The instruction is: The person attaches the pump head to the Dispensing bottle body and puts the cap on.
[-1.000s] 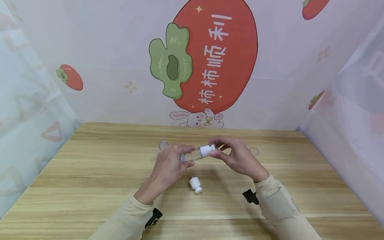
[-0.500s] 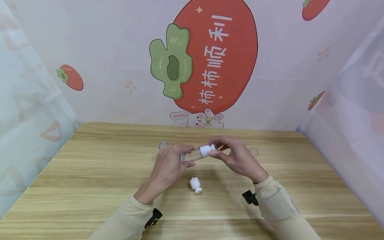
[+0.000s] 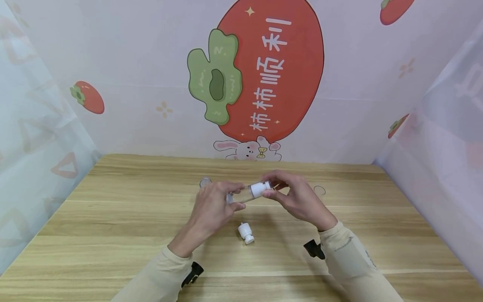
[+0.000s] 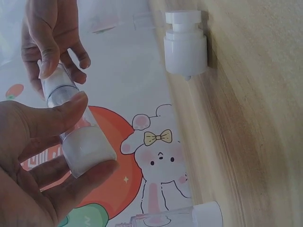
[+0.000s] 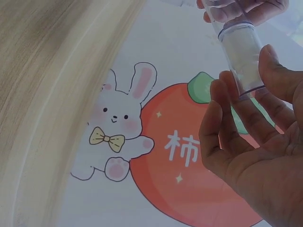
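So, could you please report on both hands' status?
Left hand grips clear cylindrical bottle; right hand holds its capped end. White plastic pump head lying on wooden table. Nothing visibly blocking either hand.

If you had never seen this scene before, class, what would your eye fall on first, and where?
The huge red fruit printed on the backdrop behind the table. Below it, the left hand and right hand hold a tilted clear bottle with a white top. A loose white pump lies on the wood, nearer the person.
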`<state>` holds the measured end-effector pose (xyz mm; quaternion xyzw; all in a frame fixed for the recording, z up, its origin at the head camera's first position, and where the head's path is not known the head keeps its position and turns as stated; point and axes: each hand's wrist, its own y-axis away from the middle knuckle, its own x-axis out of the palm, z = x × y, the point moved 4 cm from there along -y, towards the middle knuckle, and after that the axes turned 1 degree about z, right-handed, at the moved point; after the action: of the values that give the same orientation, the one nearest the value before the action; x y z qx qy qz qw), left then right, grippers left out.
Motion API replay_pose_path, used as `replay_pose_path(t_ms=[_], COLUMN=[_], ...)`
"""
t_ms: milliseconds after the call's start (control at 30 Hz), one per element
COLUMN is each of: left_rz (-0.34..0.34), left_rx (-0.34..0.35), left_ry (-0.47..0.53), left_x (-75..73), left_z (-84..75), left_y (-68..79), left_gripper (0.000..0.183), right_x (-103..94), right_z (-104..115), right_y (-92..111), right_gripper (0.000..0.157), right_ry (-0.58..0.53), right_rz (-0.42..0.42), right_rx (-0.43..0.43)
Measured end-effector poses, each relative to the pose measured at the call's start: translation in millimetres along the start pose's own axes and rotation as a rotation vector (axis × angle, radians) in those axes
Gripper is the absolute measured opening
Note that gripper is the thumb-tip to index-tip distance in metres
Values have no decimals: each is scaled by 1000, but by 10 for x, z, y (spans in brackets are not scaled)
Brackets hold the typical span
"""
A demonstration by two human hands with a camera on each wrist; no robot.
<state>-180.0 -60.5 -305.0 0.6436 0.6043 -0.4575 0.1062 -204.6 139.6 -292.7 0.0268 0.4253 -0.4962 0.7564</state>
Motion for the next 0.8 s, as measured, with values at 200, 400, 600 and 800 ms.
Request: replay_pose_path(t_ms=[200, 400, 600, 800], left_rz=[1, -10, -22, -39], left_rx=[-10, -7, 5, 11], left_ry=[19, 30, 28, 40], left_x=[-10, -16, -20, -19], left_z=[-15, -26, -35, -37], left_y=[3, 3, 5, 8], left_gripper=[41, 42, 42, 42], right_x=[-3, -3, -4, -5], right_z=[13, 21, 19, 33], right_y=[-4, -4, -4, -6], right_gripper=[27, 28, 29, 30], right_ry=[-1, 3, 10, 13], right_rz=[-1, -11, -20, -19], right_rx=[4, -3, -6, -10])
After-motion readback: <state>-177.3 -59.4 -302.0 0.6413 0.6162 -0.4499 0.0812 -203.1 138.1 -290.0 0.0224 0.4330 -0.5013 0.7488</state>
